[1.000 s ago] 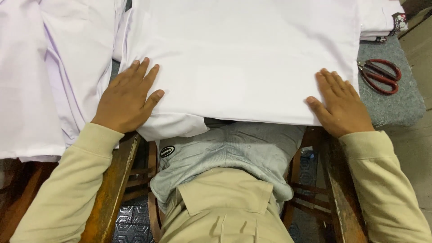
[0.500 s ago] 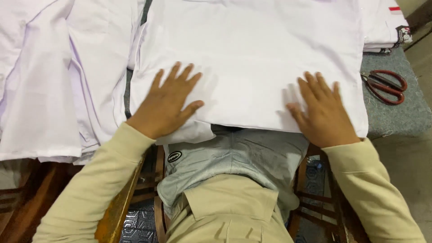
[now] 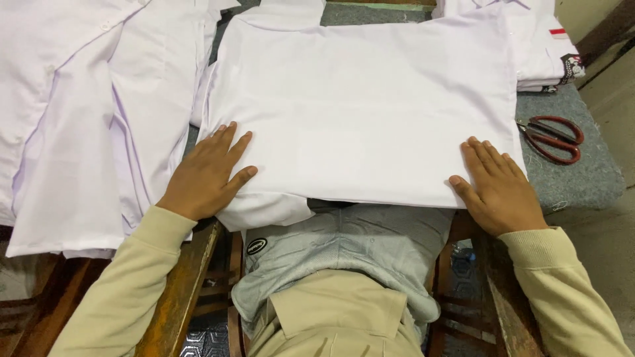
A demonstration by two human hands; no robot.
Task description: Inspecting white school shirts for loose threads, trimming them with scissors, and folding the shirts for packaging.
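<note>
Grey felt covers the wooden worktable (image 3: 589, 178) I'm looking down on, and most of it is buried under white cloth. Dead centre is the folded white cotton shirt (image 3: 364, 106), smooth and rectangular, its near edge hanging slightly off the table toward my lap. My left hand (image 3: 205, 175) lies flat on the shirt's near left corner, fingers spread and gripping nothing; my right hand (image 3: 499, 188) presses its near right corner, fingers close together and flat. Left of the shirt sit more loose white garments (image 3: 86, 119), soft and a bit creased. Right of it are red-handled metal scissors (image 3: 552, 139), blades closed, and beyond its far right corner is a folded stack of white shirts (image 3: 536, 46). Risk as I see it: that overhanging edge could slide off, since the fabric looks slippery, or the fold could shift if one palm pushes harder.
</note>
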